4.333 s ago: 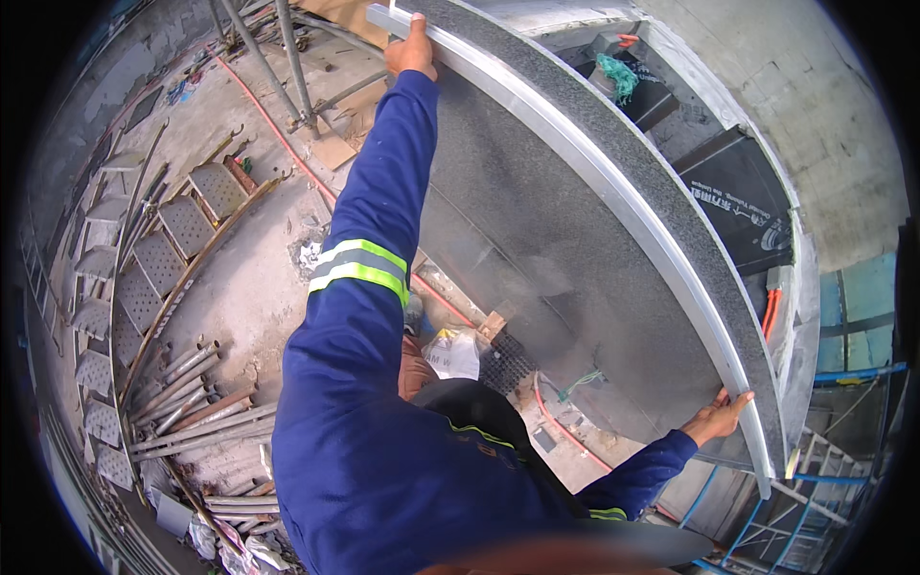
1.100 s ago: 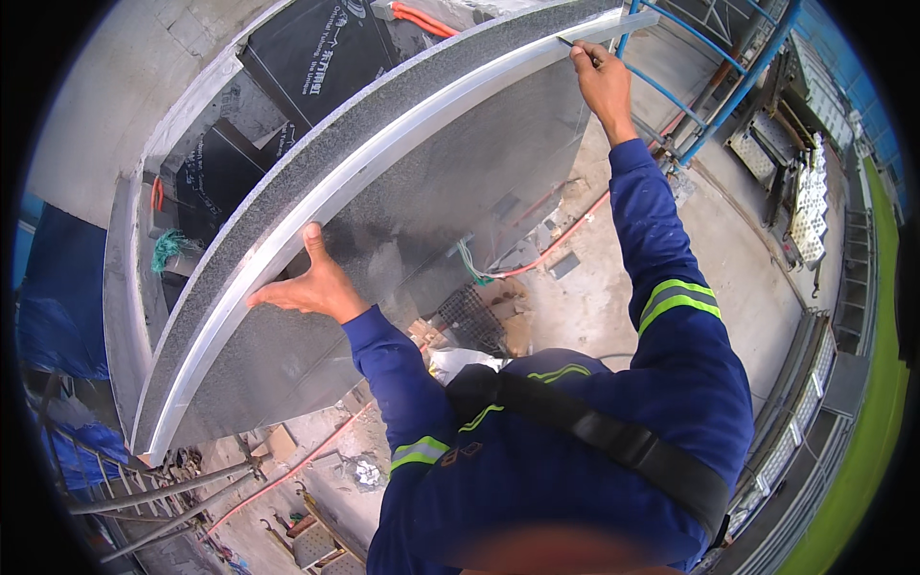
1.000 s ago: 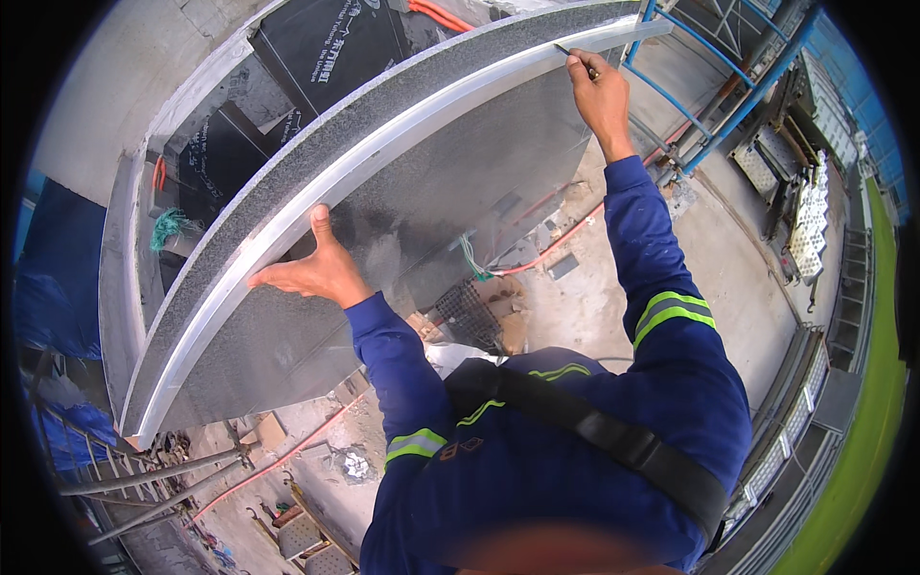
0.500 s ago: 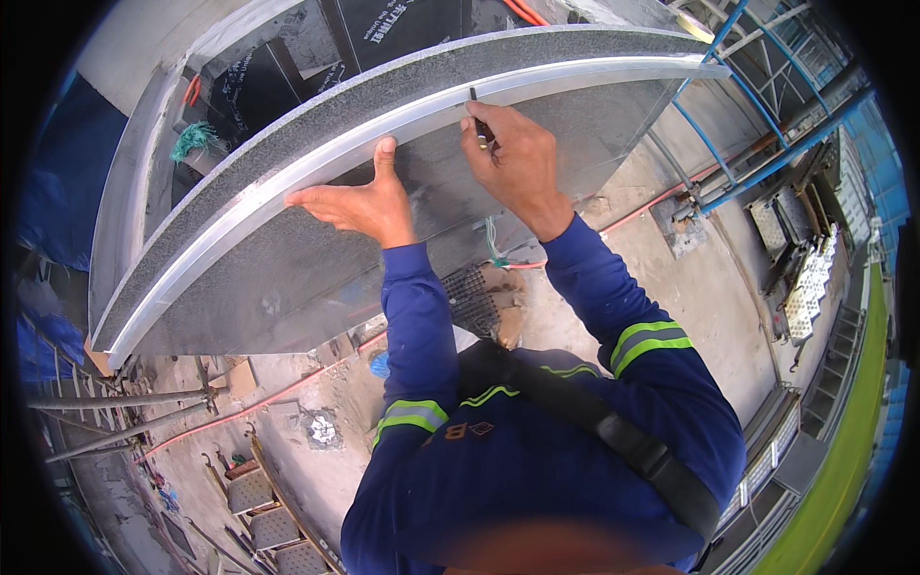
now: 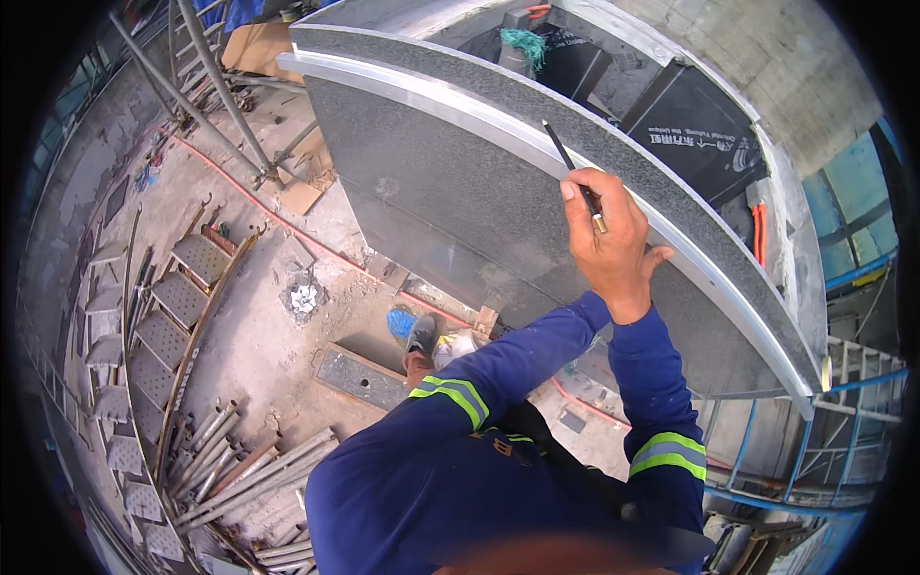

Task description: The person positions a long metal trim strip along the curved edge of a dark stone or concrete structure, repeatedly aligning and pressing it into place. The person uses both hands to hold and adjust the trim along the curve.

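Note:
My right hand (image 5: 609,230) is closed round a slim black pencil (image 5: 572,170) with a brass-coloured end. Its tip points away over the speckled grey top edge (image 5: 498,107) of a curved panel. Along that edge runs a curved silver metal strip (image 5: 441,94), right beside my hand. My left forearm reaches in beneath the right wrist, so my left hand (image 5: 657,257) is mostly hidden behind the right one. Only one digit of it shows, at the strip, and I cannot see what the others do. Below the strip is the panel's smooth dark grey face (image 5: 431,201).
Black sheeting (image 5: 695,125) and green netting (image 5: 522,45) lie behind the panel. Blue scaffold frames (image 5: 795,441) stand at the right. At left are perforated metal steps (image 5: 177,297), a pile of metal pipes (image 5: 240,455) and an orange hose (image 5: 287,228) along the floor.
The view has swung left, showing more steps and pipes. My left hand, spread on the strip before, is now mostly hidden behind the right, which keeps hold of the pencil.

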